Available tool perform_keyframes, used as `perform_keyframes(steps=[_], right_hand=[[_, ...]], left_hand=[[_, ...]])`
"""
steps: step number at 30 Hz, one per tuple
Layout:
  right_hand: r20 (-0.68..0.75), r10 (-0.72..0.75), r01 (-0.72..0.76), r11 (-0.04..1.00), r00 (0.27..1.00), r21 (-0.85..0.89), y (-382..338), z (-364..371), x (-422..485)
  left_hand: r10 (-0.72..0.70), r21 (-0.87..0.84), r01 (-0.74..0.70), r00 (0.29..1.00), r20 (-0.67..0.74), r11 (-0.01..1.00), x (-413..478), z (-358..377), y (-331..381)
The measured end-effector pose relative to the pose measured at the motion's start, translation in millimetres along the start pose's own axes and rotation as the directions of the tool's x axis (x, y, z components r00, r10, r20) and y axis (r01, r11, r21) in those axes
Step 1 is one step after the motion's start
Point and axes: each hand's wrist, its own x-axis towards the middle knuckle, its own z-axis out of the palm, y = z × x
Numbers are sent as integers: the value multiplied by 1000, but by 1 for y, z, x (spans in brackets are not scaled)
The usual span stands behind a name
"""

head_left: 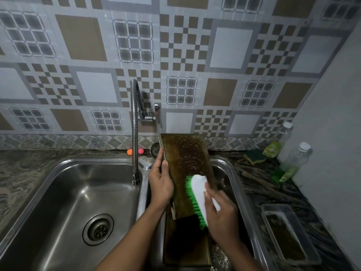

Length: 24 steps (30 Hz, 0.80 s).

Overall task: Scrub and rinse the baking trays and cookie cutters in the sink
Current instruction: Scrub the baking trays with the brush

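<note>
Dishwashing at a two-bowl steel sink set in a dark stone bench: a person scrubs a baking tray over the right bowl. The tray leans away from the body with its far end raised toward the wall, apparently so suds drain down and the brush can bear on it. A second tray lies flat beneath both hands. A third tray sits on the bench right of the right hand, seemingly next in line. The tap hangs left of the left hand, with no water visible. The left hand grips the tray's left edge to steady it. The right hand is closed round a white brush, green bristles pressed to the tray's lower half. No cookie cutters can be made out.
</note>
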Motion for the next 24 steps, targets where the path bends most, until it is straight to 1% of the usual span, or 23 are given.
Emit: perform_keyframes(steps=[3,5,6,8,11,14,16,18,21,23,24], right_hand=[[-108,142,-145,989,984,-17,18,-12,20],[-130,208,-207,978,969,27,16,-9,34],[-117,204,-201,979,972,39,9,-3,39],[-80,134,-132,991,988,23,-10,12,39],[-17,-7,8,1000,1000,24,-33,25,21],[37,-79,78,997,996,23,-22,18,-5],[18,-52,51,998,998,28,0,7,-12],[3,30,-30,999,1000,12,17,-7,-11],[-71,125,-126,992,990,-17,29,-24,11],[-131,142,-144,990,981,-6,23,-30,39],[-137,140,-143,990,981,-8,17,-30,55]], left_hand=[[-28,-14,28,999,22,1000,-2,-1,-2],[-38,-15,39,998,45,999,-5,3,-2],[-46,-11,47,997,64,999,-7,7,-2],[-68,-18,70,994,87,997,-8,13,-3],[-67,-28,68,997,33,997,-4,13,-2],[-44,-35,43,999,-12,998,-1,4,2],[-33,-15,33,999,-38,999,1,-1,2],[-27,8,27,999,-36,1000,4,-5,-1],[-24,31,23,1000,20,999,4,-9,-3],[4,71,-8,999,52,997,1,-9,-2],[16,90,-23,997,72,996,-1,-7,-1]])
